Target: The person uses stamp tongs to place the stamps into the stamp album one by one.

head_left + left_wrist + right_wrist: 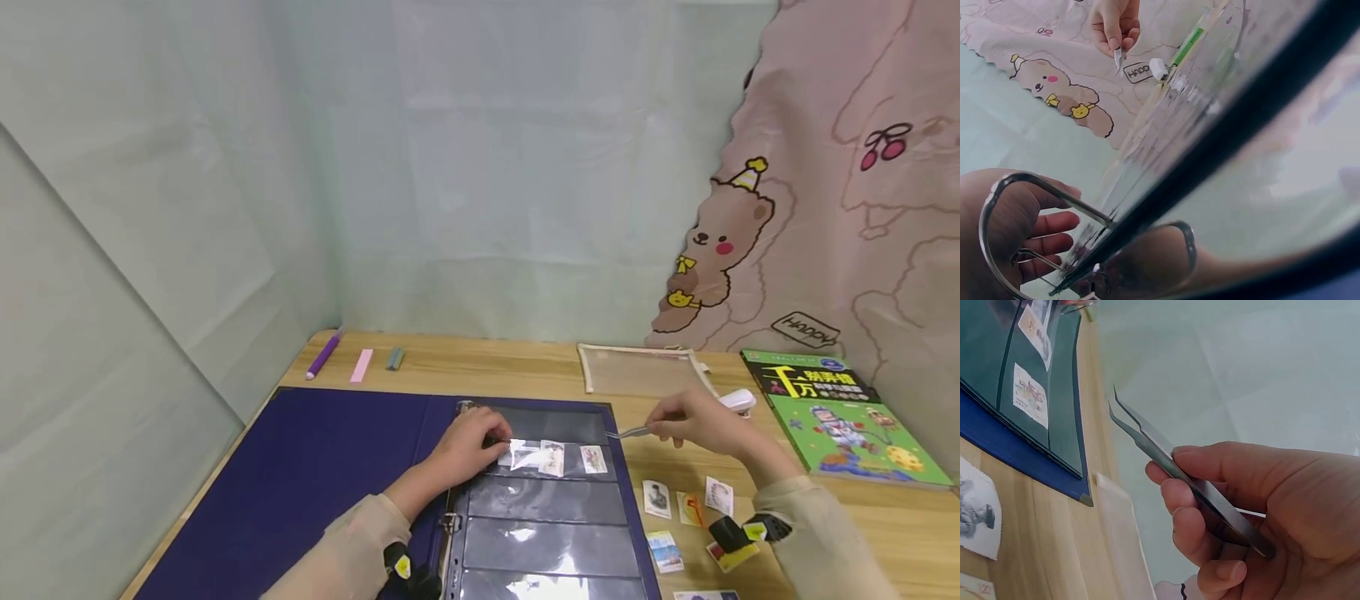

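A pair of curved metal tweezers (1169,465) is pinched in my right hand (693,423), its two tips slightly apart. In the head view the tips reach toward the right edge of the open stamp album (352,467). My left hand (468,446) rests at the upper left of the album page (547,496), fingertips at the second pocket strip beside the binder rings (997,212). Its fingers are loosely bent in the left wrist view. That strip holds a stamp (594,459) at its right, another stamp (552,458) beside it, and glare near the left fingertips.
Several loose stamps (656,498) lie right of the album, partly below the right forearm. A mesh pouch (641,372), a white object (738,401) and a green book (847,425) stand behind and right. A purple pen (324,357), pink strip (362,365) and grey-green block (395,358) lie back left.
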